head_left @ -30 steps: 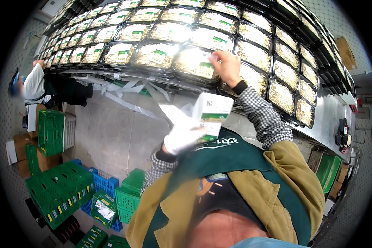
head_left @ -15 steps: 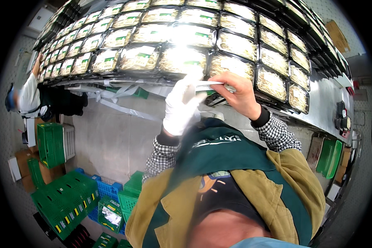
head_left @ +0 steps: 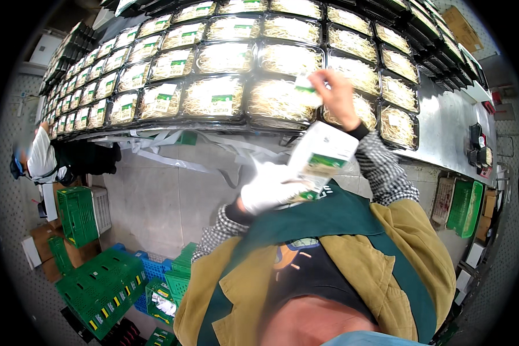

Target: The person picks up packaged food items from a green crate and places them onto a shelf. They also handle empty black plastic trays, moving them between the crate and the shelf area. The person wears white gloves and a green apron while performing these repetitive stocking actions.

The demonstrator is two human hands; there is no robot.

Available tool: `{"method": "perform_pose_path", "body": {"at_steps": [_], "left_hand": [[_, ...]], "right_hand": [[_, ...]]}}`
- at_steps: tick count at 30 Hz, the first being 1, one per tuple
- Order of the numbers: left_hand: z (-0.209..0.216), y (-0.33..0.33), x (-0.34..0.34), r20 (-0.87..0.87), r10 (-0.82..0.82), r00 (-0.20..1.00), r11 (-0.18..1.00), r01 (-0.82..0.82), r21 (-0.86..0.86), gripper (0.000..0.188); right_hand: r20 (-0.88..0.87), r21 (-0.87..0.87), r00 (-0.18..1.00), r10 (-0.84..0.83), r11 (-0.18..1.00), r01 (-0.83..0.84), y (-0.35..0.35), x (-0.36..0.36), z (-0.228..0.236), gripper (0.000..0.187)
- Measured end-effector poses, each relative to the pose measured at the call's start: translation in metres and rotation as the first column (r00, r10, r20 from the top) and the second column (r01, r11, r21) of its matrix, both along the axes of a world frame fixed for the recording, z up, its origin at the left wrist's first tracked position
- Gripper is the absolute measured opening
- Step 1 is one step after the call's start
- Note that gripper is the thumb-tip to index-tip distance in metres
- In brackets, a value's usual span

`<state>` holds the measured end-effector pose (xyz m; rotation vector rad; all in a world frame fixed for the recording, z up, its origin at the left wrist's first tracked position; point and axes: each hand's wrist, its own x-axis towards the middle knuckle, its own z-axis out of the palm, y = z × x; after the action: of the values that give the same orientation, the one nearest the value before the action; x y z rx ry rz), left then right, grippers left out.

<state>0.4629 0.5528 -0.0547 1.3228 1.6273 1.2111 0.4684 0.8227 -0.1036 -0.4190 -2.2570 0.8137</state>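
Note:
My left hand [head_left: 271,189], in a white glove, is closed on a strip of white-and-green labels [head_left: 326,153] in front of my apron. My bare right hand [head_left: 335,97] pinches a single label [head_left: 305,85] by its edge. That label hovers over, or just touches, the film of a front-row tray of bean sprouts [head_left: 277,105]; which of the two I cannot tell. To its left, a front-row tray [head_left: 214,99] bears a green-and-white label. Its right-hand neighbour [head_left: 356,109] is partly covered by my right hand and the strip.
Rows of packed sprout trays [head_left: 173,62] cover the table. Loose white backing strips [head_left: 167,158] hang below its front edge. Another person [head_left: 46,153] stands at the far left by the trays. Green crates [head_left: 101,282] stand lower left. Black tray stacks [head_left: 438,43] rise at the back right.
My hands have moved apart. The right hand has carried a label forward over a tray, while the left has drawn back and down with the label strip. The view has shifted slightly.

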Motion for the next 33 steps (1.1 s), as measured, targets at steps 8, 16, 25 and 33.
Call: {"method": "perform_pose_path", "body": {"at_steps": [8,16,25,33], "left_hand": [[-0.029,0.02,0.002,0.204,0.309,0.929,0.951,-0.304,-0.054,0.024],[0.024,0.08,-0.015,0.398,0.469,0.788,0.837,-0.541,0.084,0.036],[0.002,0.109,-0.025,-0.304,0.517,0.8,0.846,-0.532,0.039,0.027],[0.047,0.095,0.007,0.468,0.262,0.844,0.953,-0.148,-0.266,0.028]], "right_hand": [[0.194,0.166,0.976,0.099,0.977,-0.133,-0.009,0.021,0.001,0.053],[-0.068,-0.136,0.882,0.466,0.871,-0.471,-0.026,0.057,0.081,0.015],[-0.434,0.267,0.889,0.144,0.963,-0.026,0.057,0.008,0.103,0.016],[0.343,0.528,0.936,-0.079,0.841,-0.123,0.104,-0.067,-0.039,0.045]]}}
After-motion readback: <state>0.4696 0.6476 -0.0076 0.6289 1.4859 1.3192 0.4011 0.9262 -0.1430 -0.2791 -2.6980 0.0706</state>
